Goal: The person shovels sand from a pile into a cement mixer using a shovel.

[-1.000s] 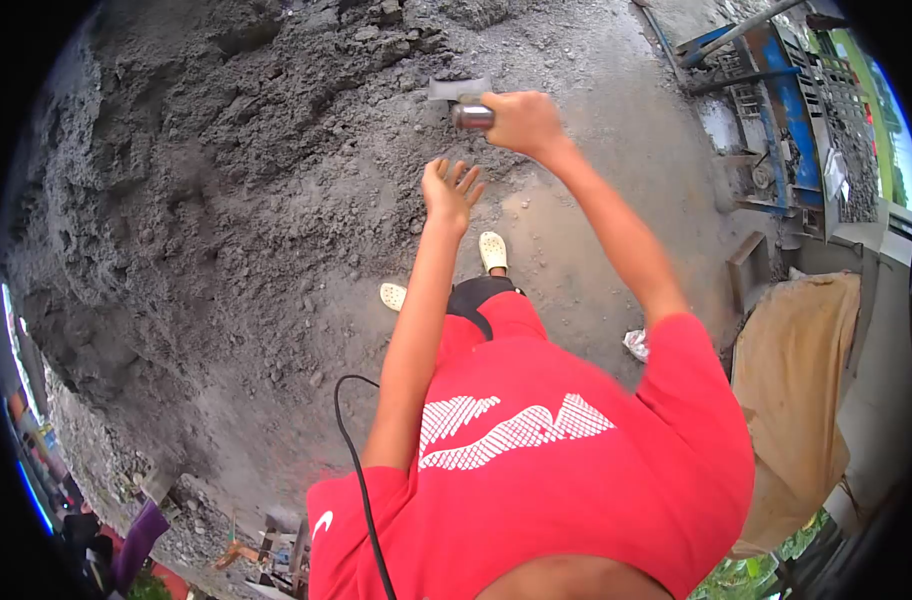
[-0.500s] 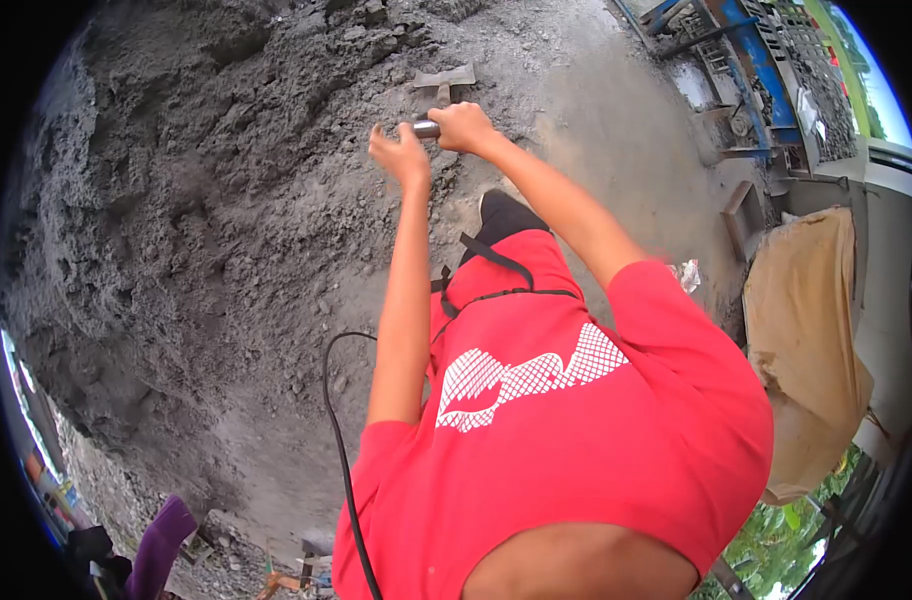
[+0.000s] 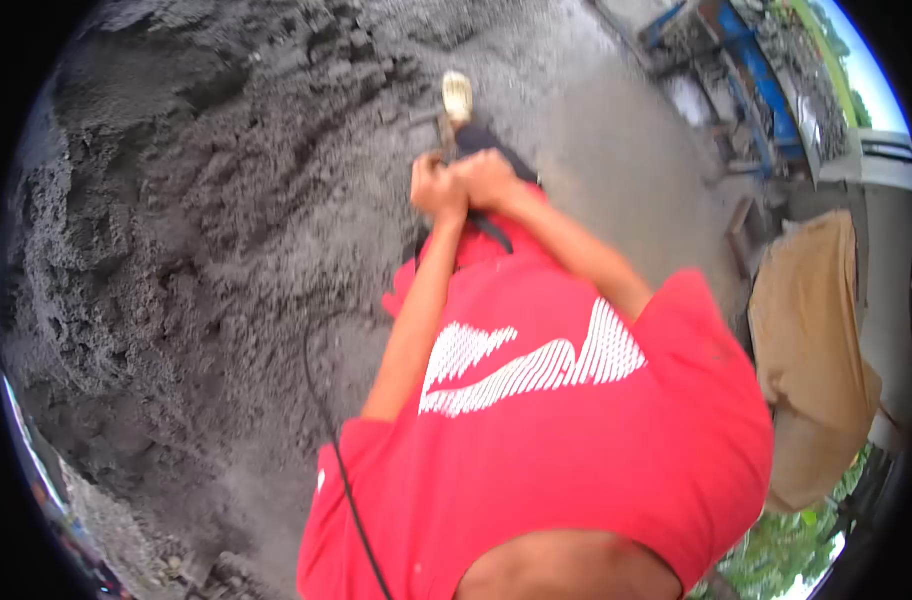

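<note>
In the head view my left hand (image 3: 438, 188) and my right hand (image 3: 488, 180) are closed side by side, touching, around the handle of a hoe-like tool. The tool's metal head (image 3: 444, 132) points away from me beyond my hands, blurred by motion, beside my dark-clothed leg. Most of the handle is hidden by my hands and body. Just past the tool head is a cream shoe (image 3: 457, 96). Dark grey, crumbly soil (image 3: 206, 220) lies to the left and ahead.
A blue metal frame (image 3: 751, 70) stands at the upper right. Below it, a tan cloth cover (image 3: 811, 350) hangs over something. A black cable (image 3: 344, 470) runs down by my left sleeve. Flat grey ground (image 3: 626, 150) lies to the right of the soil.
Both hands have come down and closer to my body with the tool. My left hand, open one second ago, has closed on the handle. One foot has moved forward.
</note>
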Demonstrator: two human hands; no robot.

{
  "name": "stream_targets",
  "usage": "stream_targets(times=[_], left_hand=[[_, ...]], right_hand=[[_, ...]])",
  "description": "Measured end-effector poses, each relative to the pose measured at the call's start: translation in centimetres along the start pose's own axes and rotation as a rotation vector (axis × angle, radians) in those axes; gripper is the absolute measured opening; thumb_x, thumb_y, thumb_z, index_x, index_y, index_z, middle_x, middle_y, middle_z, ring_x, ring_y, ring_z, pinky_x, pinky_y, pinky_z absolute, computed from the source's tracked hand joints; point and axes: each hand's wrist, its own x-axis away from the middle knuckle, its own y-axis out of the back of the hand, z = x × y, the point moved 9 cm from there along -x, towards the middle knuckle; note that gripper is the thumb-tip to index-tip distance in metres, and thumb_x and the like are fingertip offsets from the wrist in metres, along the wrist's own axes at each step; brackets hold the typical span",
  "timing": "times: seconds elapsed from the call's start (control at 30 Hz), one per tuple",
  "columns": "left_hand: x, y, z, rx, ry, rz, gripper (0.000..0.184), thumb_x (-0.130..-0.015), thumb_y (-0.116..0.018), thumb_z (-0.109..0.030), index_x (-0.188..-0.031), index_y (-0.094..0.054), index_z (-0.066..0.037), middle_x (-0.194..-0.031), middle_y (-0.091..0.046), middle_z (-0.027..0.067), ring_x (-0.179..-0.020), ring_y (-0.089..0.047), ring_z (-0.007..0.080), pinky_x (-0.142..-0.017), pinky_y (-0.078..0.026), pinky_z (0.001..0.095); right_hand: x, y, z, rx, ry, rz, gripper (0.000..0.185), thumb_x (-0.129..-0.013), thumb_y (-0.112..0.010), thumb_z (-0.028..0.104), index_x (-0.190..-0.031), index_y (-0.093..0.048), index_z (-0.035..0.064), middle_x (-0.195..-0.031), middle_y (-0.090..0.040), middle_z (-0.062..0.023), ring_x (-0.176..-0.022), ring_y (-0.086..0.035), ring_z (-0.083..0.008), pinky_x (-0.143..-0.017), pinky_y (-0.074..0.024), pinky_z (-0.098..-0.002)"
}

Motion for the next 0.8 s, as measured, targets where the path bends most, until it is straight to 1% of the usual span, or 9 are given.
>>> stream_targets(times=[0.03, 0.07, 0.1, 0.27, 0.37, 0.57, 0.67, 0.73, 0.8], left_hand=[[0.9, -1.4, -1.0, 0.020, -0.038, 0.051, 0.017, -0.073, -0.048, -0.004, -0.081, -0.063, -0.006, -0.084, -0.062, 0.0108, -0.075, -0.060, 0.0301, -0.069, -0.048, 0.0393], [1.8, -3.4, -2.2, 0.005, -0.099, 0.079, 0.016, -0.073, -0.049, -0.005, -0.081, -0.063, -0.006, -0.085, -0.062, 0.0110, -0.076, -0.061, 0.0305, -0.069, -0.047, 0.0395], [4.1, -4.4, -2.9, -0.013, -0.135, 0.116, 0.015, -0.074, -0.050, -0.006, -0.081, -0.063, -0.007, -0.085, -0.062, 0.0113, -0.077, -0.061, 0.0308, -0.070, -0.047, 0.0396], [7.3, -2.8, 4.2, -0.125, 0.201, 0.235, 0.012, -0.072, -0.051, -0.007, -0.075, -0.063, -0.010, -0.084, -0.062, 0.0066, -0.078, -0.060, 0.0280, -0.069, -0.047, 0.0417], [7.0, -1.2, 4.7, -0.139, 0.099, 0.206, 0.014, -0.071, -0.051, -0.006, -0.078, -0.063, -0.010, -0.086, -0.062, 0.0067, -0.081, -0.059, 0.0289, -0.072, -0.045, 0.0425], [11.4, -2.3, 7.4, -0.221, 0.187, 0.241, 0.014, -0.070, -0.052, -0.005, -0.078, -0.062, -0.010, -0.086, -0.062, 0.0062, -0.088, -0.057, 0.0258, -0.081, -0.041, 0.0398], [12.2, -2.0, 8.8, -0.214, 0.148, 0.339, 0.011, -0.070, -0.053, -0.006, -0.076, -0.061, -0.010, -0.083, -0.062, 0.0068, -0.085, -0.057, 0.0254, -0.082, -0.040, 0.0387], [11.0, -2.4, 7.6, -0.254, 0.017, 0.364, 0.008, -0.070, -0.054, -0.007, -0.074, -0.061, -0.009, -0.081, -0.062, 0.0072, -0.084, -0.058, 0.0249, -0.082, -0.039, 0.0385], [9.9, -1.7, 4.8, -0.238, -0.073, 0.383, 0.007, -0.072, -0.054, -0.010, -0.070, -0.061, -0.008, -0.074, -0.062, 0.0077, -0.079, -0.058, 0.0251, -0.080, -0.038, 0.0386]], right_hand=[[1.0, -0.6, -1.8, -0.027, -0.060, 0.105, 0.019, -0.075, -0.053, 0.028, -0.071, -0.064, 0.0125, -0.070, -0.066, -0.0111, -0.060, -0.065, -0.0260, -0.053, -0.0504, -0.0410], [3.0, -0.6, -4.0, -0.095, -0.175, 0.028, 0.022, -0.074, -0.055, 0.030, -0.068, -0.065, 0.0119, -0.070, -0.066, -0.0111, -0.061, -0.065, -0.0275, -0.054, -0.0505, -0.0417], [5.3, -1.6, -5.3, -0.091, -0.294, 0.137, 0.023, -0.072, -0.056, 0.032, -0.066, -0.066, 0.0112, -0.068, -0.066, -0.0113, -0.063, -0.065, -0.0287, -0.056, -0.0508, -0.0421], [6.6, -5.9, -0.8, -0.111, -0.214, 0.228, 0.023, -0.069, -0.057, 0.031, -0.066, -0.067, 0.0104, -0.068, -0.065, -0.0134, -0.066, -0.065, -0.0297, -0.062, -0.0512, -0.0413], [6.7, -5.6, 1.1, -0.193, -0.242, 0.369, 0.023, -0.068, -0.058, 0.030, -0.069, -0.067, 0.0081, -0.071, -0.065, -0.0157, -0.068, -0.065, -0.0319, -0.064, -0.0513, -0.0425], [9.7, -10.3, 1.5, -0.314, -0.159, 0.598, 0.028, -0.072, -0.055, 0.031, -0.074, -0.066, 0.0060, -0.074, -0.065, -0.0185, -0.071, -0.065, -0.0331, -0.068, -0.0517, -0.0433], [9.5, -12.1, 2.4, -0.392, -0.145, 0.557, 0.029, -0.071, -0.056, 0.032, -0.075, -0.067, 0.0061, -0.073, -0.065, -0.0189, -0.072, -0.065, -0.0334, -0.068, -0.0518, -0.0439], [9.6, -11.2, 2.7, -0.446, -0.121, 0.477, 0.027, -0.070, -0.057, 0.030, -0.072, -0.064, 0.0038, -0.069, -0.063, -0.0218, -0.066, -0.064, -0.0355, -0.066, -0.0522, -0.0459], [8.4, -9.5, 1.7, -0.454, -0.145, 0.560, 0.026, -0.069, -0.057, 0.027, -0.072, -0.065, 0.0029, -0.072, -0.064, -0.0203, -0.069, -0.064, -0.0351, -0.066, -0.0520, -0.0445]])
